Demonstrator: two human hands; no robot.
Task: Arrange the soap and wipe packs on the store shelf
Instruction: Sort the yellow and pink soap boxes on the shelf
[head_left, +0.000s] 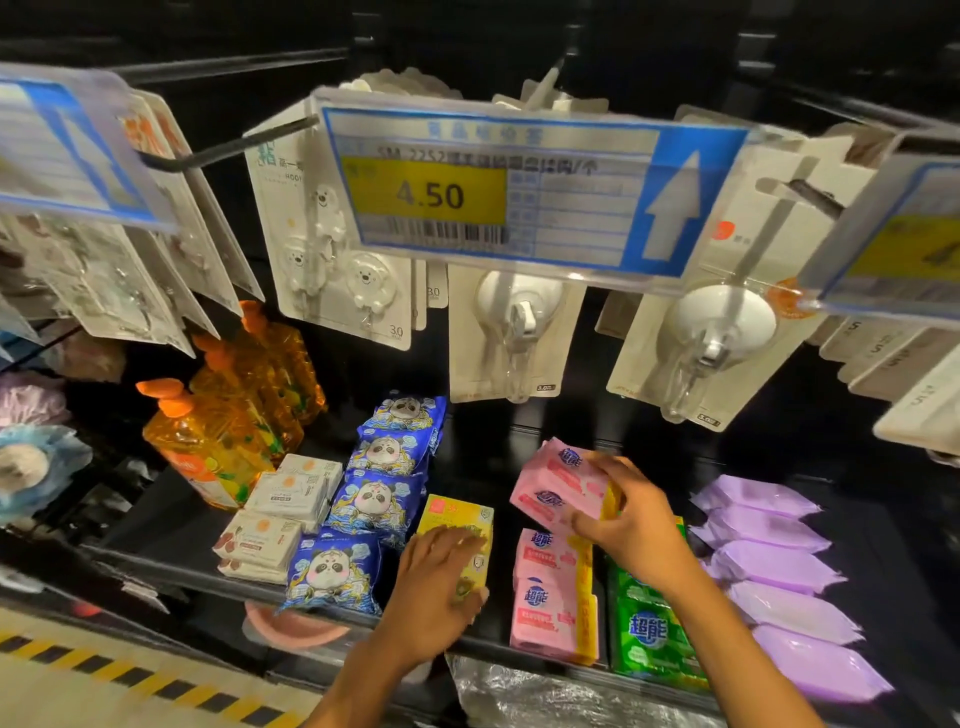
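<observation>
Price label reading 4.50 (426, 195), bear-shaped hook card (332, 270), white suction hook packs (514, 322), yellow-black floor stripe (104, 670)

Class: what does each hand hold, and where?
Right hand grips the pink pack by its yellow-banded end; left hand clasps the yellow box at its near end.

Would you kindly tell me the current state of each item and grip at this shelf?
Left grip, gripping the yellow soap box
Right grip, holding the pink pack, lifted and tilted
Pink stack, lying untouched
Green packs, lying untouched
Purple wipe packs, lying in a row
Orange bottles, upright, pumps on
</observation>
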